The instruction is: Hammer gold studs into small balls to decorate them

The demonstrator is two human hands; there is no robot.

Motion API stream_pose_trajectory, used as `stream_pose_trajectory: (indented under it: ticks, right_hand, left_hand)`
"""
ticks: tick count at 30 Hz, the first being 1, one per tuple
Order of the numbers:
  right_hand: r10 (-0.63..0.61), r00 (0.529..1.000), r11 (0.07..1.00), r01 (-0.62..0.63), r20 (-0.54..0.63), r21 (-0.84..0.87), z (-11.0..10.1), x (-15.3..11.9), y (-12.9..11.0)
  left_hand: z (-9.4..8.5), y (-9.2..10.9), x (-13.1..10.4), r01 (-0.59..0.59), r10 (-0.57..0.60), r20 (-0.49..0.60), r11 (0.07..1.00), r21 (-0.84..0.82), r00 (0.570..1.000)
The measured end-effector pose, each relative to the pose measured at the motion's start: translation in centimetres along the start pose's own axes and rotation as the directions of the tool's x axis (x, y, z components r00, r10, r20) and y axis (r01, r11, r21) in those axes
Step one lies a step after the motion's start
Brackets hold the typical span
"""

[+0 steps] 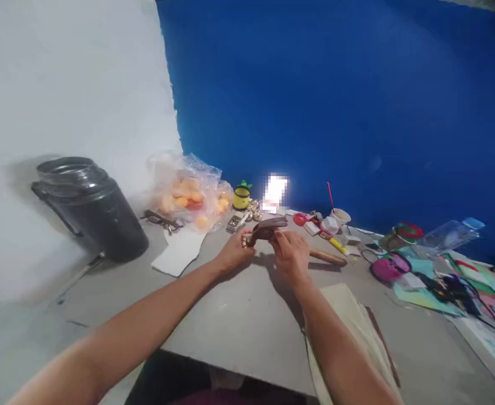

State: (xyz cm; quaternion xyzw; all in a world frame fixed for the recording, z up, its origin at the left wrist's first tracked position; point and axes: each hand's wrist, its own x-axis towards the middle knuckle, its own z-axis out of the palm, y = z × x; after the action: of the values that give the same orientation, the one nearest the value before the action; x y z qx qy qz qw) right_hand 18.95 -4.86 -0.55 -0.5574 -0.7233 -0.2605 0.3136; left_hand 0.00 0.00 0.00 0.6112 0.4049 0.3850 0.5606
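Observation:
A claw hammer with a dark metal head (268, 228) and a wooden handle (328, 257) is raised just over the middle of the grey table. My right hand (292, 253) is closed around the hammer near its head, and the handle sticks out to the right. At the left end of the head, my left hand (237, 250) is closed, its fingertips by a small gold-coloured round piece (244, 242). Behind the hands lie several gold round pieces (253, 211) and a small box of metal bits (234, 223).
A tall black flask (93, 211) stands at the left, beside white paper (179, 253) and plastic bags of orange items (188, 197). A yellow pot (241, 197) stands behind. Right are a cup (341, 217), pink pouch (390, 268), clear bottle (448, 235) and cream cloth (344, 315).

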Motion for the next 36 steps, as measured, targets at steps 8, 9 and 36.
stream_pose_trajectory:
  ticks: [8,9,36]
  right_hand:
    - [0.202,0.966,0.979,-0.194,0.162,-0.063,-0.3,-0.1,4.0]
    - [0.214,0.953,0.977,-0.205,0.213,-0.064,-0.1,-0.2,4.3]
    - [0.308,0.91,0.926,-0.353,0.279,0.13,3.4,-1.2,5.6]
  left_hand:
    - [-0.6,-0.7,0.2,0.029,-0.03,-0.013,0.998,-0.055,0.999]
    - [-0.6,-0.8,0.3,0.046,-0.048,-0.009,0.992,-0.12,0.999]
    - [-6.3,2.4,4.4,0.003,0.222,-0.215,0.69,0.724,0.951]
